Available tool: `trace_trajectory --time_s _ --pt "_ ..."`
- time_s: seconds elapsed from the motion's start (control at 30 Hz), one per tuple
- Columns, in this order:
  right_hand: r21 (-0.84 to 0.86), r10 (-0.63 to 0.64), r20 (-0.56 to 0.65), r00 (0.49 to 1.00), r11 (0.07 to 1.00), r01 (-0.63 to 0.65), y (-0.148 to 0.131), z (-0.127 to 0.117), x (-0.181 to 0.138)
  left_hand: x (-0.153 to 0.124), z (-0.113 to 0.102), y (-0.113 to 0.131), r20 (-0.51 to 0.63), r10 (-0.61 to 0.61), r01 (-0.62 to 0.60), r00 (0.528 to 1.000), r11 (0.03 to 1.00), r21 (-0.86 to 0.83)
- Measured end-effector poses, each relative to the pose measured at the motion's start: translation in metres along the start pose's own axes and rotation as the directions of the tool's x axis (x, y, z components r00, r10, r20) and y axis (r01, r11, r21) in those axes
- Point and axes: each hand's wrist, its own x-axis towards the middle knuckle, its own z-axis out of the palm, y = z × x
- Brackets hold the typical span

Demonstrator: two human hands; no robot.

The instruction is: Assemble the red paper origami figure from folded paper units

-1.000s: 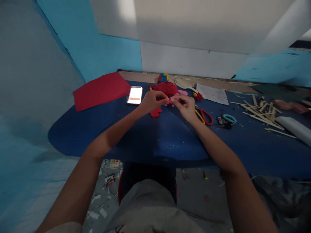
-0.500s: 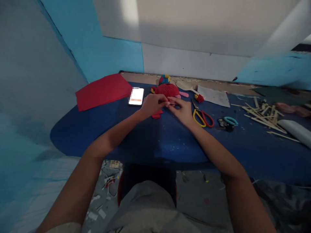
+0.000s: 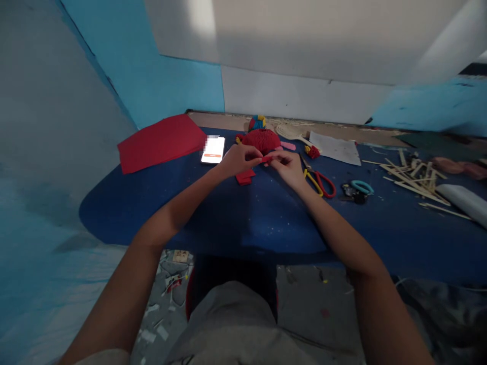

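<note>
A small piece of red paper is stretched between my two hands above the blue table. My left hand pinches its left end with thumb and fingertips. At its other end my right hand closes its fingertips on it. Just behind the hands sits a red, textured, rounded object. Below my left hand lie several red paper strips. Beside my right hand are scissors with one yellow and one red handle, blades pointing away and partly hidden by the hand.
Red sheets lie at left beside a lit phone. Rightward are a teal-handled tool, a white sheet, thin wooden sticks and a white roll. A blue-and-yellow ball stands behind.
My hands have moved slightly apart, with the right hand shifting right. More of the red paper now shows between the fingertips.
</note>
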Motion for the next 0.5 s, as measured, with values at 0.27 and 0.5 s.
trace_trajectory --time_s 0.27,0.5 --pt "0.005 0.024 0.055 0.998 1.0 -0.024 -0.001 0.005 -0.005 0.001 0.001 0.001 0.05 -0.107 0.105 0.993 0.993 0.054" --pt "-0.284 -0.197 -0.003 0.98 0.94 0.188 -0.007 0.004 -0.01 0.0 0.001 0.009 0.089 -0.241 0.253 0.966 0.952 -0.172"
